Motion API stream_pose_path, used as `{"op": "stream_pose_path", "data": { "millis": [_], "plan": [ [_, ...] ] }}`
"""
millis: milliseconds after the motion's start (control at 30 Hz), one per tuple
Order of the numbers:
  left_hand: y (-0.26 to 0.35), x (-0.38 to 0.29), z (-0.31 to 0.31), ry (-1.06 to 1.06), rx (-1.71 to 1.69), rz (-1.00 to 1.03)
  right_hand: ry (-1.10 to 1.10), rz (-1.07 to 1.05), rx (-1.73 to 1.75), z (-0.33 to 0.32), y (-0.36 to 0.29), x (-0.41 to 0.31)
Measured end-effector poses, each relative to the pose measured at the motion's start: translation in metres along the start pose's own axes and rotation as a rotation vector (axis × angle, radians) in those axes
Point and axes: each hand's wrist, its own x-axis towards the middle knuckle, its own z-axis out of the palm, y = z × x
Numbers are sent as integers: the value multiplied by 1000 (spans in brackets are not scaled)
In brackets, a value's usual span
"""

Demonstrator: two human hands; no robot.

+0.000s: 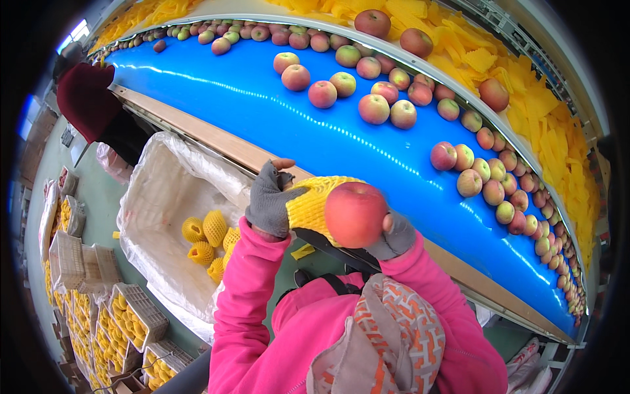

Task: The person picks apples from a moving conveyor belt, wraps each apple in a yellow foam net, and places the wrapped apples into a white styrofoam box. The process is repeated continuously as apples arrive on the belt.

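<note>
In a grey fingerless glove, my left hand (270, 199) holds a yellow foam net sleeve (310, 207), its fingers partly inside or behind it. My right hand (396, 234), gloved the same way, grips a large red apple (356, 214) from the right. The apple sits at the right end of the sleeve and overlaps it; how far it is inside cannot be told. Both hands are above the near edge of a blue conveyor belt (315, 133). Loose apples (374, 109) lie on the belt, most along its far side.
At the left, a crate lined with white plastic (142, 197) holds several sleeved apples (215, 228). Yellow foam sleeves (462, 39) and a few apples (372, 23) lie on the shelf beyond the belt. Another person (88, 98) stands at the far left. Filled crates (133, 315) are stacked lower left.
</note>
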Motion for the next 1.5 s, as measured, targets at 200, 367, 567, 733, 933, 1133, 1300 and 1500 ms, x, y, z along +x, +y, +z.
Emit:
{"op": "stream_pose_path", "data": {
  "millis": [200,367,567,733,933,1133,1300,1500],
  "plan": [
    [30,-71,88,98,497,476,129,-512,-1081,-24,-14,14],
    [-5,-81,96,79,-275,42,218,-636,-880,-44,-10,-4],
    [-55,-75,57,-196,-763,-209,-205,-719,-1527,-37,-20,-54],
    [-69,-80,-26,481,318,172,342,-1101,-1719,-90,-176,-106],
    [-111,-110,-93,420,1019,282,1004,-685,-1820,-150,-371,-157],
    [-73,-74,-22,373,1193,134,1259,-408,-2244,-182,-419,-135],
    [-40,-59,73,136,1058,428,1187,-1067,-1935,-158,-418,-159],
    [0,-50,186,-214,300,321,368,-801,-930,-88,-323,-188]
  ]
}}
